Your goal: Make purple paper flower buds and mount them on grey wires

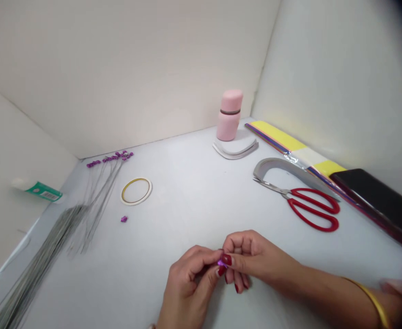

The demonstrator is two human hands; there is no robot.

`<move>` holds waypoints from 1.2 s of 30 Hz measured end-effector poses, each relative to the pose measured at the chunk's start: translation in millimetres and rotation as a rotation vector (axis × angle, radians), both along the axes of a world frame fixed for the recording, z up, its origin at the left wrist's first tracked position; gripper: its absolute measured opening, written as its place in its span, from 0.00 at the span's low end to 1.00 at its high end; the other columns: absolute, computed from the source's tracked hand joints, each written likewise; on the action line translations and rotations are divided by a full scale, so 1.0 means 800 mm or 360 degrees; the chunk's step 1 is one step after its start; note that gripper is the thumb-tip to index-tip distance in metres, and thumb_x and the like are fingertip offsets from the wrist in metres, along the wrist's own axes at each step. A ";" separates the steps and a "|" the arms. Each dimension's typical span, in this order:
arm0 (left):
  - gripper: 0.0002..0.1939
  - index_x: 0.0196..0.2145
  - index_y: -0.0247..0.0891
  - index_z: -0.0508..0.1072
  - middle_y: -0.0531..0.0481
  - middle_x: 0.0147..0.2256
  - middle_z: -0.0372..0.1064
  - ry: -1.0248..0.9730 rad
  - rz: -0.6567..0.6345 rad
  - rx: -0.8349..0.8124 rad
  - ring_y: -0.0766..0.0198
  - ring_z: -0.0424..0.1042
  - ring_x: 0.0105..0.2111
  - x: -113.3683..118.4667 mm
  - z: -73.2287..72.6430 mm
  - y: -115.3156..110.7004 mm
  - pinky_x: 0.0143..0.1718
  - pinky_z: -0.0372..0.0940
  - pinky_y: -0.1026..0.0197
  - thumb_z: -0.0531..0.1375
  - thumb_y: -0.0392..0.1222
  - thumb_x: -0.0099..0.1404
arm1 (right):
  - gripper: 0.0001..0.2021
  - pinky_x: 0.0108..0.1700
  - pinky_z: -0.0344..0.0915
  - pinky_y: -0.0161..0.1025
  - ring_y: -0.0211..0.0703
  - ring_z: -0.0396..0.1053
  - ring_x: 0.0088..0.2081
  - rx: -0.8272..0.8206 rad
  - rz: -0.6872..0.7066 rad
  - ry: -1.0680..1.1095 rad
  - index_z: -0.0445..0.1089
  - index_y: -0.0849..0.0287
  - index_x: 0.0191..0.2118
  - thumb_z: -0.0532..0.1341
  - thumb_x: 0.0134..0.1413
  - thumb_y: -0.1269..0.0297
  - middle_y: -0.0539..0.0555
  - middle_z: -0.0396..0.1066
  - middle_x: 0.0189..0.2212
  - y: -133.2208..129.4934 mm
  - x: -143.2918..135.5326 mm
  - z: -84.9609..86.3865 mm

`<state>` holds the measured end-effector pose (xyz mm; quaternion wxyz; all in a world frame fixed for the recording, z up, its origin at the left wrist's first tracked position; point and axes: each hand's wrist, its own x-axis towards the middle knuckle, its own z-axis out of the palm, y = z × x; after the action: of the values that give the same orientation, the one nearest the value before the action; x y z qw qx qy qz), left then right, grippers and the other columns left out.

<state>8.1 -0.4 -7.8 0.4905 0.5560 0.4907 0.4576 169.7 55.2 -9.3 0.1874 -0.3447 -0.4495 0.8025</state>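
Observation:
Near the front of the white table, my left hand (192, 281) and my right hand (251, 260) meet fingertip to fingertip. Between them they pinch a small shiny purple paper piece (221, 263), mostly covered by thumbs and forefingers; its exact shape cannot be made out. Both hands are closed on it. Off to the left lies a small purple folded piece (124, 219), below a roll of narrow tape (136, 191). Farther back, several thin wire stems with purple tips (115, 157) lie side by side.
A bundle of grey wires (46, 246) runs along the left, beside a green-and-white tube (38, 189). Red-handled scissors (310, 205) lie right, near grey paper strips (290, 171), white strips (237, 153), coloured sheets (283, 137) and a black case (379, 192). A pink bottle (229, 116) stands behind.

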 end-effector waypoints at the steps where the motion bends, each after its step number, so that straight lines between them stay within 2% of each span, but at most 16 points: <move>1: 0.09 0.36 0.41 0.76 0.49 0.30 0.71 -0.0017 0.0022 -0.0021 0.65 0.71 0.31 0.001 0.001 -0.001 0.32 0.64 0.66 0.57 0.36 0.60 | 0.15 0.19 0.55 0.28 0.31 0.65 0.17 0.0008 -0.0022 0.0011 0.64 0.64 0.26 0.64 0.45 0.55 0.50 0.70 0.19 -0.001 0.000 -0.001; 4: 0.07 0.34 0.39 0.76 0.49 0.29 0.71 -0.0132 0.0190 -0.0166 0.64 0.70 0.30 0.003 -0.001 -0.003 0.31 0.64 0.66 0.60 0.38 0.58 | 0.15 0.18 0.54 0.27 0.30 0.64 0.17 0.0030 -0.0098 0.0038 0.65 0.64 0.27 0.63 0.46 0.54 0.49 0.70 0.19 -0.004 -0.002 -0.003; 6: 0.06 0.32 0.38 0.76 0.49 0.27 0.72 -0.0254 0.0227 -0.0295 0.64 0.70 0.29 0.004 -0.003 -0.003 0.32 0.63 0.65 0.61 0.40 0.57 | 0.16 0.18 0.54 0.27 0.30 0.64 0.17 0.0063 -0.0117 0.0055 0.64 0.64 0.28 0.62 0.47 0.54 0.49 0.70 0.19 -0.007 -0.003 -0.002; 10: 0.05 0.30 0.37 0.76 0.51 0.24 0.73 -0.0463 0.0135 -0.0454 0.64 0.70 0.29 0.004 -0.005 0.000 0.34 0.63 0.63 0.62 0.40 0.56 | 0.14 0.18 0.55 0.26 0.30 0.65 0.17 0.0084 -0.0087 0.0090 0.63 0.63 0.28 0.62 0.49 0.55 0.49 0.70 0.19 -0.009 -0.004 -0.001; 14: 0.05 0.28 0.36 0.78 0.49 0.26 0.73 -0.0342 0.0118 -0.0315 0.65 0.69 0.28 0.005 -0.002 0.000 0.31 0.62 0.65 0.62 0.40 0.56 | 0.13 0.17 0.54 0.25 0.30 0.65 0.16 -0.0045 0.0007 0.0157 0.63 0.64 0.28 0.61 0.50 0.58 0.49 0.69 0.18 -0.004 -0.001 -0.005; 17: 0.07 0.33 0.38 0.78 0.49 0.26 0.74 -0.0437 0.0093 -0.0385 0.65 0.69 0.30 0.007 -0.001 -0.001 0.33 0.62 0.65 0.62 0.41 0.57 | 0.12 0.16 0.55 0.25 0.30 0.65 0.16 -0.0121 0.0018 0.0229 0.63 0.64 0.27 0.61 0.50 0.59 0.50 0.70 0.18 -0.002 0.001 -0.009; 22: 0.08 0.33 0.37 0.77 0.49 0.28 0.73 -0.0421 0.0190 -0.0381 0.65 0.69 0.30 0.007 -0.003 -0.001 0.33 0.62 0.65 0.62 0.42 0.56 | 0.11 0.16 0.56 0.23 0.30 0.67 0.16 -0.0173 -0.0025 0.0291 0.64 0.64 0.28 0.61 0.51 0.60 0.51 0.71 0.18 -0.006 0.001 -0.012; 27: 0.09 0.30 0.34 0.76 0.50 0.23 0.73 -0.0669 0.0004 -0.0638 0.67 0.70 0.26 0.006 -0.004 0.001 0.31 0.63 0.66 0.62 0.43 0.56 | 0.15 0.15 0.57 0.24 0.31 0.65 0.14 -0.0318 0.0171 0.0269 0.64 0.65 0.25 0.60 0.50 0.56 0.52 0.70 0.16 -0.005 0.000 -0.005; 29: 0.09 0.34 0.36 0.76 0.49 0.25 0.73 -0.0660 0.0067 -0.0584 0.66 0.70 0.27 0.007 -0.003 0.000 0.31 0.64 0.65 0.62 0.44 0.57 | 0.15 0.15 0.56 0.25 0.30 0.64 0.13 -0.0364 0.0129 0.0255 0.64 0.65 0.25 0.60 0.49 0.55 0.51 0.69 0.15 -0.005 -0.001 -0.002; 31: 0.10 0.36 0.40 0.76 0.49 0.29 0.72 -0.0537 0.0217 -0.0371 0.65 0.70 0.29 0.009 -0.003 -0.002 0.33 0.65 0.64 0.63 0.42 0.55 | 0.15 0.15 0.55 0.25 0.30 0.63 0.13 -0.0344 0.0045 0.0266 0.63 0.64 0.26 0.60 0.49 0.55 0.50 0.69 0.15 -0.007 -0.003 -0.001; 34: 0.06 0.32 0.40 0.76 0.49 0.29 0.70 -0.0336 0.0344 -0.0074 0.64 0.70 0.30 0.012 -0.002 -0.006 0.31 0.65 0.65 0.64 0.38 0.53 | 0.15 0.16 0.54 0.25 0.30 0.63 0.14 -0.0194 -0.0009 0.0235 0.62 0.62 0.27 0.59 0.51 0.54 0.48 0.68 0.16 -0.012 -0.005 -0.002; 36: 0.04 0.30 0.39 0.76 0.49 0.28 0.69 -0.0304 0.0344 -0.0040 0.64 0.70 0.29 0.013 -0.001 -0.007 0.30 0.65 0.66 0.63 0.37 0.54 | 0.17 0.17 0.54 0.26 0.30 0.62 0.14 -0.0078 0.0032 0.0176 0.62 0.62 0.27 0.58 0.51 0.51 0.48 0.67 0.16 -0.015 -0.006 -0.003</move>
<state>18.3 -5.7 -8.7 0.4897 0.4477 0.5046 0.5525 165.2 43.6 -11.8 0.1954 -0.2999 -0.4221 0.8329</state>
